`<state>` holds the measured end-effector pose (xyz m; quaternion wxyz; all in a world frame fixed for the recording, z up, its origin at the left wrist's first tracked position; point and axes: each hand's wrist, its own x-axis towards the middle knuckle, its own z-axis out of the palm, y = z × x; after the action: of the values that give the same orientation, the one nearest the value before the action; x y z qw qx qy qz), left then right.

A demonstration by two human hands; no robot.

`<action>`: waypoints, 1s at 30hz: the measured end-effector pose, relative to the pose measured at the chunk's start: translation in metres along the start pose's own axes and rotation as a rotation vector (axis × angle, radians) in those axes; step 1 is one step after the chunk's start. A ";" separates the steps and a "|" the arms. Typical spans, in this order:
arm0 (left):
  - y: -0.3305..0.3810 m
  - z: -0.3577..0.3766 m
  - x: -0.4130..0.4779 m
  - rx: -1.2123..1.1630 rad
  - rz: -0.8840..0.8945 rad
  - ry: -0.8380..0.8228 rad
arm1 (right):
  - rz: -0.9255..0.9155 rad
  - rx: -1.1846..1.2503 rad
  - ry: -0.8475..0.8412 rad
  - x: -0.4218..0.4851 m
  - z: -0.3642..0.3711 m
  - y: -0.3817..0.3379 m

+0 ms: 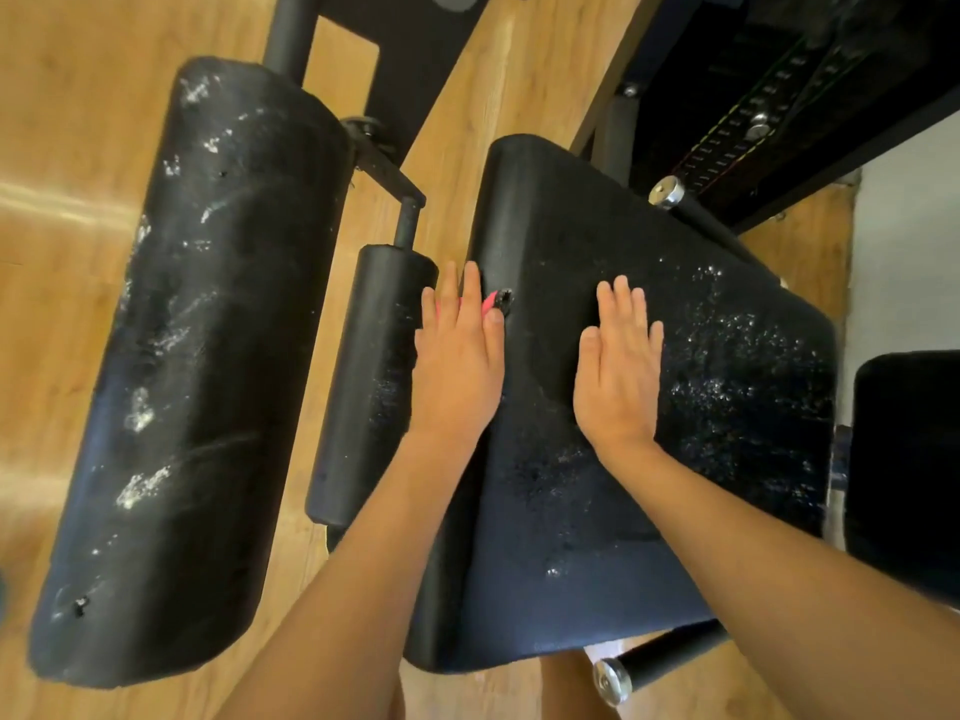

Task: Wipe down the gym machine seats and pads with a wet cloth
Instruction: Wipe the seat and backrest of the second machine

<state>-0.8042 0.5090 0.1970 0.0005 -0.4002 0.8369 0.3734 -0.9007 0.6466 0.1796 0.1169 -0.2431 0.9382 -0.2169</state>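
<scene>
My left hand (457,356) lies flat, with the fingers straight and close together, on the left edge of the black seat pad (597,511). Under the fingers it presses a pink cloth (490,305). Only small bits of the cloth show between and beside the fingers; the rest is hidden by the hand.

My right hand (618,366) is near it on the same seat, palm down, fingers also straight, and it holds nothing. To the right of this hand the seat surface carries many white specks.

Just beside my left hand, on its left, stands a small black roller pad (374,376), and further left a big roller pad (187,366) with white smears on it. Under them is a wooden floor (52,304).

Far to the right of my right hand is another black pad (909,459). Below my right forearm, a black bar with a shiny end cap (613,680) comes out from under the seat.
</scene>
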 end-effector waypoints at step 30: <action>0.062 -0.005 0.172 0.212 0.126 0.064 | 0.003 -0.043 -0.020 0.002 0.006 0.006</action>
<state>-0.9613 0.4153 0.1879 -0.0073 -0.3561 0.8948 0.2692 -0.9031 0.6483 0.1716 0.1216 -0.2461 0.9418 -0.1942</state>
